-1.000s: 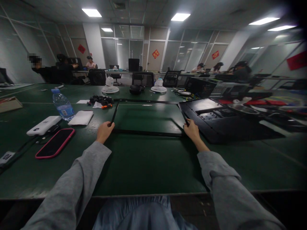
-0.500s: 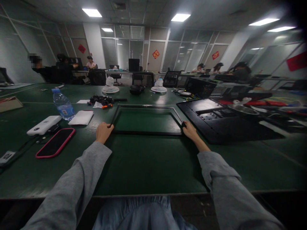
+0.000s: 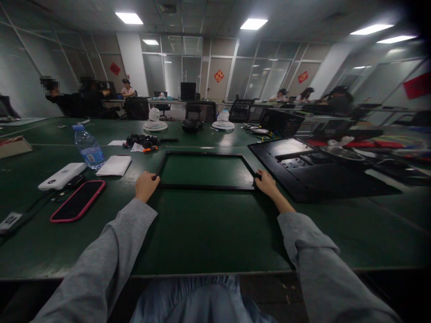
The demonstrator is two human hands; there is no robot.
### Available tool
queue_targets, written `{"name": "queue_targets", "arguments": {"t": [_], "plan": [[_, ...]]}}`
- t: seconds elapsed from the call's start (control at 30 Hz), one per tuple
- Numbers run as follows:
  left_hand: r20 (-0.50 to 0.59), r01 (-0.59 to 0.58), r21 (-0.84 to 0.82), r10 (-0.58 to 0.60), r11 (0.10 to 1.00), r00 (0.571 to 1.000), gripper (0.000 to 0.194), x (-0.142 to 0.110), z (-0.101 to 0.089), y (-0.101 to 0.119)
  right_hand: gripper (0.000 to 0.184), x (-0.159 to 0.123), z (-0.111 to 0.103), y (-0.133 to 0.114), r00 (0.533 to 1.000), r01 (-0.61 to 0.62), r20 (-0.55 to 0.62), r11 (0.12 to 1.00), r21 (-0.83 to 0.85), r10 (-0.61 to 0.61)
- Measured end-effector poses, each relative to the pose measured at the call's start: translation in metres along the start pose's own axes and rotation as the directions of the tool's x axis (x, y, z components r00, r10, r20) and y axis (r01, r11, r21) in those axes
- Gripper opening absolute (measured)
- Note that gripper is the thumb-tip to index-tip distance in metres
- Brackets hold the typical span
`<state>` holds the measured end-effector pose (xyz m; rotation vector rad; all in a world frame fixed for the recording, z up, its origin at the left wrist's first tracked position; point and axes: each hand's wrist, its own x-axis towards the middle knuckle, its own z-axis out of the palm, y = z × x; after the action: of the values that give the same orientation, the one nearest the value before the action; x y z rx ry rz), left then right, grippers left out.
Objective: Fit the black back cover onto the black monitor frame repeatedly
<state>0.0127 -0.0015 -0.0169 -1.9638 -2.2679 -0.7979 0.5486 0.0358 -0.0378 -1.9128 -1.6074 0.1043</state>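
A thin black rectangular frame [image 3: 207, 187], like a monitor bezel, lies on or just above the green table [image 3: 208, 233] in front of me. Through its opening the green tabletop shows. My left hand [image 3: 147, 186] is closed around its left side near the front corner. On the opposite side, my right hand [image 3: 267, 183] grips the frame near the right front corner. To the right of my right hand lies a large black panel [image 3: 323, 179] with a recessed section.
Left of me are a phone in a pink case [image 3: 78, 201], a white power bank [image 3: 62, 176], folded tissue [image 3: 114, 165] and a water bottle [image 3: 89, 147]. Two white fans [image 3: 155, 121] stand farther back. A metal dish [image 3: 343, 152] sits at the right. People work at far desks.
The far edge of the frame has come down toward the tabletop, so the frame now looks flatter. Both hands have kept their hold in nearly the same spots.
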Motion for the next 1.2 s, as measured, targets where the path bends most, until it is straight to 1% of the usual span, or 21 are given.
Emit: {"name": "queue_targets", "arguments": {"t": [0.17, 0.3, 0.43, 0.6, 0.67, 0.73, 0.83, 0.97, 1.2], "plan": [[-0.025, -0.012, -0.038, 0.011, 0.999, 1.000, 0.037, 0.002, 0.003, -0.002, 0.060, 0.000, -0.002, -0.004, 0.998, 0.016, -0.062, 1.000, 0.011, -0.016], [-0.055, -0.045, -0.079, 0.041, 0.996, 0.998, 0.035, 0.002, 0.007, -0.003, 0.060, 0.002, -0.002, -0.003, 0.997, 0.019, -0.078, 1.000, 0.010, -0.019], [-0.083, -0.076, -0.119, 0.066, 0.990, 0.994, 0.033, 0.003, 0.008, -0.003, 0.058, 0.004, 0.000, 0.001, 0.998, 0.020, -0.061, 1.000, 0.011, -0.019], [-0.052, -0.080, -0.122, 0.074, 0.989, 0.996, 0.036, 0.003, 0.007, -0.001, 0.058, 0.005, 0.002, 0.005, 1.000, 0.022, -0.013, 1.000, 0.014, -0.022], [-0.038, -0.092, -0.096, 0.088, 0.991, 0.995, 0.038, 0.003, 0.006, -0.001, 0.057, 0.005, 0.003, 0.006, 0.999, 0.031, -0.038, 0.999, 0.012, -0.030], [-0.032, -0.108, -0.069, 0.106, 0.992, 0.994, 0.039, 0.002, 0.005, 0.000, 0.054, 0.005, 0.003, 0.008, 0.995, 0.042, -0.087, 0.999, 0.011, -0.041], [-0.045, -0.116, -0.055, 0.113, 0.992, 0.993, 0.039, 0.002, 0.005, 0.000, 0.050, 0.004, 0.002, 0.010, 0.989, 0.046, -0.139, 0.998, 0.036, -0.041], [-0.064, -0.126, -0.076, 0.121, 0.989, 0.991, 0.038, 0.003, 0.008, -0.001, 0.048, 0.005, 0.001, 0.009, 0.993, 0.031, -0.112, 0.999, 0.042, -0.026], [-0.089, -0.211, -0.043, 0.207, 0.976, 0.974, 0.038, 0.005, 0.012, -0.003, 0.050, 0.000, 0.002, -0.003, 0.999, 0.008, -0.037, 1.000, -0.024, -0.009]]}}
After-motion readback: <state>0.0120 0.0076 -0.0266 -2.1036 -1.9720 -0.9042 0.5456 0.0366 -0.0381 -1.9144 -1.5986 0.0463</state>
